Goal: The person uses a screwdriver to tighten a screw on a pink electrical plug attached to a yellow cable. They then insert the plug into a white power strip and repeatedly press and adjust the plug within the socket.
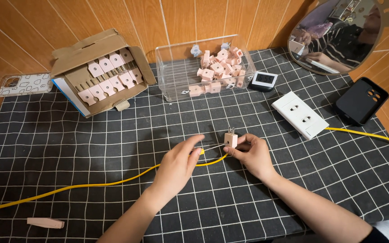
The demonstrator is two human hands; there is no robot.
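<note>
A small pink plastic cover piece (45, 222) lies at the near left edge of a table spread with a black cloth with a white grid (68, 153). A thin yellow cable (91, 184) runs across the cloth from the near left, passes under the hands, and comes out again at the far right. At the centre, the person's left hand (176, 164) pinches the cable's bare wire ends between thumb and forefinger, and the right hand (251, 153) grips a small pink plug body with two metal prongs (231, 138), prongs pointing up; the wires reach to the plug, so the step in hand seems to be joining wire to plug. This calls for a steady, fine pinch. Further off to the right lie a white two-outlet socket plate (300, 114) and a black phone case (361, 101). At the back stand an open cardboard box with rows of pink plugs (102, 74), a clear plastic tub of loose pink plugs (205, 67), a small digital timer (264, 80), a clear patterned phone case (23, 84) and an oval mirror (336, 33).
</note>
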